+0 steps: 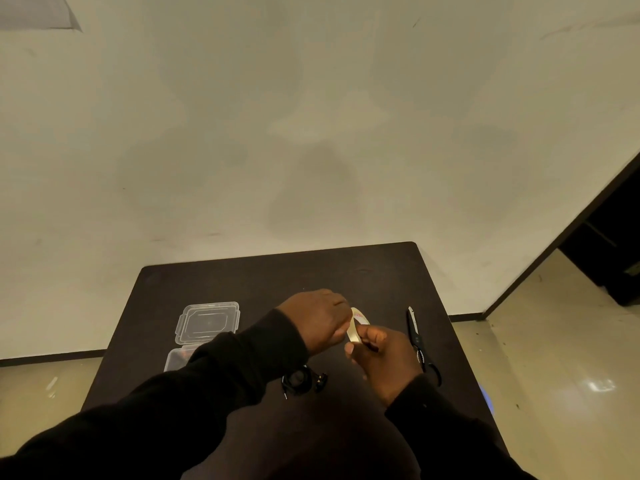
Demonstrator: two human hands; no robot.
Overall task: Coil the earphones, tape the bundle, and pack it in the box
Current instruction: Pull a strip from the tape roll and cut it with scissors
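Dark table (363,271): both hands, left hand (317,320) and right hand (384,358), pinch tape roll (356,327) above coiled earphones (301,380)

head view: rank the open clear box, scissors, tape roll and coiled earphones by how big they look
1. clear box, lid open, partly hidden by a sleeve
2. scissors
3. and 4. unsure: tape roll is partly covered by both hands, and coiled earphones look about alike.
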